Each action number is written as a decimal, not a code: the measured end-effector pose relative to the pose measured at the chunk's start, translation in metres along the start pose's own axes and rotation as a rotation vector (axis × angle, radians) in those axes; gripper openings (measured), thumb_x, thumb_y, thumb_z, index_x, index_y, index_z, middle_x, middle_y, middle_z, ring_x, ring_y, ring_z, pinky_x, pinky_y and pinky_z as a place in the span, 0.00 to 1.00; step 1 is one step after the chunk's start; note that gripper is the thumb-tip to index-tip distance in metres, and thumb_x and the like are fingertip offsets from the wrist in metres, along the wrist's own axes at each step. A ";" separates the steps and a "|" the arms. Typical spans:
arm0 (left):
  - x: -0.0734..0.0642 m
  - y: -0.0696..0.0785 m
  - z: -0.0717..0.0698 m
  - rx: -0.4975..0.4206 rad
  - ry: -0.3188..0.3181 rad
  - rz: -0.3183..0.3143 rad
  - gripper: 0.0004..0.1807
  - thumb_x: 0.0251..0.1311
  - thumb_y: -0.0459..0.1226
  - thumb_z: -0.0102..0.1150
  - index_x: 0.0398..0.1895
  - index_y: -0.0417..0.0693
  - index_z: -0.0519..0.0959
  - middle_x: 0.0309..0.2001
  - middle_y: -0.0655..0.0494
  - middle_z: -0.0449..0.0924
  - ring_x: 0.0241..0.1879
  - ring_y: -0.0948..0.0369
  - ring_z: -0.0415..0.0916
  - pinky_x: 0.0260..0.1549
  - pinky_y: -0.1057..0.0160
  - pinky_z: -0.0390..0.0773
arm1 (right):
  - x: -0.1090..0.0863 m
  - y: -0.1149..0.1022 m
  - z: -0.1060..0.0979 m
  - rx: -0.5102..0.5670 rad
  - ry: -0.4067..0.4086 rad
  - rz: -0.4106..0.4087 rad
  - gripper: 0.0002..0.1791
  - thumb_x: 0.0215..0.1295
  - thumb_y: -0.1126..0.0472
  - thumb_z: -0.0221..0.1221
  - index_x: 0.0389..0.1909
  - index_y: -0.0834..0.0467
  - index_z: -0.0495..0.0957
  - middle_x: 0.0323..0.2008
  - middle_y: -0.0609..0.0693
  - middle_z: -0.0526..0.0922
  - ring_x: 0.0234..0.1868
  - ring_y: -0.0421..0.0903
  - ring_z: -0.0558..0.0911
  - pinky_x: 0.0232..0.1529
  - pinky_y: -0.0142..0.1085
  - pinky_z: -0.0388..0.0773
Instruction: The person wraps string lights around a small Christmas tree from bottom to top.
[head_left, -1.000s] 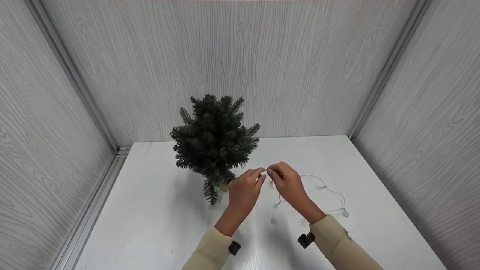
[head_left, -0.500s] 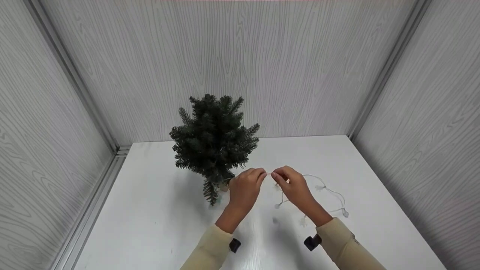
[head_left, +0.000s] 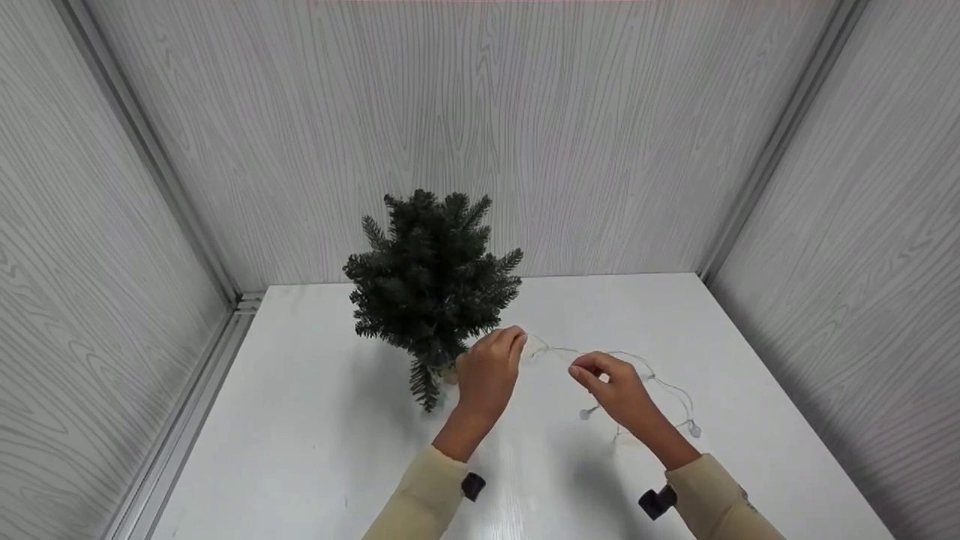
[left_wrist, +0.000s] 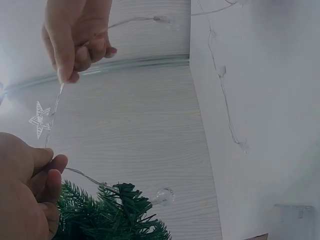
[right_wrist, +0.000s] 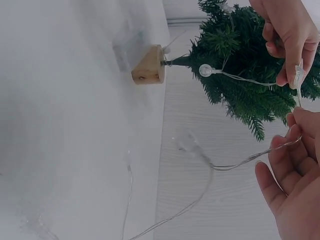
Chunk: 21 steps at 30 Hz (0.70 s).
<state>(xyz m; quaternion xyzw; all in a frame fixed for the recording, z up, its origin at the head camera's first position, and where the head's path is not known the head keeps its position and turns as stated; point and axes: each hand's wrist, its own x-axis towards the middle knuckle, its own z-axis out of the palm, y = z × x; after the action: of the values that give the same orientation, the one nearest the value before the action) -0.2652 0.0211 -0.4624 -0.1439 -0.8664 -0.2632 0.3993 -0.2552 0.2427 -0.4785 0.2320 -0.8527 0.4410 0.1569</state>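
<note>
A small artificial Christmas tree stands on a wooden base. Thin string lights run from its branches to both hands. Close to the tree's lower right side, my left hand pinches the wire. My right hand pinches it farther right, with thumb and fingertips together. A clear star hangs on the stretch between the hands in the left wrist view. A round clear bulb sits against the branches in the right wrist view. The other tree side is hidden.
The loose end of the lights curves over the white table, with a pale bulb at its right. A clear boxy piece lies beside the wooden base. Grey wood-grain panels enclose the back and sides.
My right hand has moved right and slightly toward me, away from the left hand, and more wire shows between them. The left hand has risen slightly while staying by the tree.
</note>
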 end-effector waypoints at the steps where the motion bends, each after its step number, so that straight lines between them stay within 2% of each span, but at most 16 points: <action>1: 0.000 0.000 0.000 -0.006 0.003 -0.003 0.07 0.68 0.45 0.63 0.37 0.55 0.87 0.32 0.63 0.87 0.24 0.65 0.81 0.15 0.65 0.74 | -0.003 -0.001 -0.003 -0.005 0.016 0.001 0.03 0.69 0.63 0.63 0.39 0.53 0.84 0.29 0.44 0.83 0.31 0.36 0.76 0.33 0.30 0.75; 5: 0.002 0.000 0.001 -0.020 -0.001 -0.012 0.08 0.70 0.45 0.61 0.38 0.55 0.87 0.33 0.63 0.87 0.25 0.65 0.82 0.18 0.65 0.77 | -0.013 0.007 -0.015 -0.030 0.049 -0.024 0.05 0.68 0.64 0.64 0.39 0.50 0.84 0.31 0.40 0.83 0.33 0.36 0.77 0.34 0.30 0.75; 9: 0.003 0.001 0.002 -0.011 -0.002 -0.019 0.07 0.69 0.45 0.62 0.37 0.56 0.87 0.33 0.63 0.88 0.25 0.65 0.83 0.17 0.64 0.77 | -0.021 0.018 -0.026 -0.062 0.045 -0.028 0.05 0.68 0.62 0.65 0.40 0.48 0.84 0.32 0.38 0.83 0.35 0.36 0.78 0.36 0.30 0.75; 15: 0.004 0.003 0.005 0.001 0.000 -0.017 0.06 0.68 0.44 0.63 0.37 0.56 0.87 0.34 0.63 0.88 0.23 0.65 0.81 0.15 0.65 0.74 | -0.031 0.025 -0.042 -0.094 0.021 0.048 0.04 0.69 0.60 0.64 0.37 0.46 0.83 0.31 0.38 0.82 0.36 0.36 0.77 0.39 0.32 0.74; 21: 0.005 0.005 0.007 0.006 -0.003 -0.020 0.05 0.67 0.43 0.64 0.37 0.57 0.87 0.33 0.63 0.87 0.23 0.65 0.81 0.15 0.65 0.74 | -0.035 0.028 -0.053 -0.121 -0.043 0.107 0.03 0.71 0.57 0.63 0.36 0.47 0.82 0.32 0.37 0.82 0.37 0.36 0.78 0.42 0.36 0.74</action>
<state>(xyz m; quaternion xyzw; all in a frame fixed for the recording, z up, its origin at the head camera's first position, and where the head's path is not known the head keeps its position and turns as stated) -0.2706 0.0292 -0.4609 -0.1343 -0.8693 -0.2644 0.3955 -0.2377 0.3095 -0.4839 0.1853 -0.8921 0.3914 0.1286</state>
